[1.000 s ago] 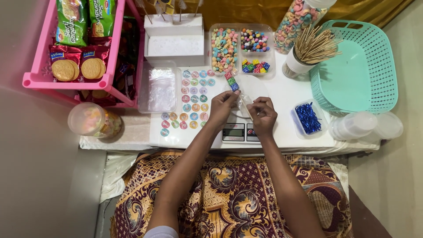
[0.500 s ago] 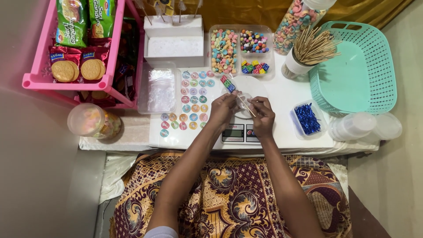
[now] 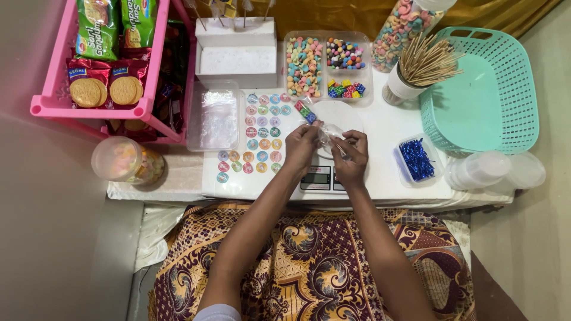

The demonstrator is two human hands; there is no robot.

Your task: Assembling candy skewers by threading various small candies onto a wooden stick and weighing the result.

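My left hand [image 3: 302,145] and my right hand [image 3: 351,156] meet above a small white kitchen scale [image 3: 345,116] on the white table. Between them they hold a thin wooden skewer with coloured candies [image 3: 306,111] at its far end, wrapped in a clear plastic sleeve [image 3: 329,134]. The candy end points up and to the left, towards a sheet of round coloured stickers [image 3: 262,137]. My right fingers pinch the sleeve near its lower end.
A divided tray of coloured sweets [image 3: 328,64], a cup of wooden skewers [image 3: 416,68], a tall cereal jar [image 3: 401,27], a teal basket [image 3: 482,89], a tub of blue ties [image 3: 416,159], a white foam block [image 3: 237,52], a pink biscuit rack [image 3: 101,59], clear bags [image 3: 215,116].
The candy skewer has shifted slightly up and to the left. My right hand has closed in on the plastic sleeve beside my left hand.
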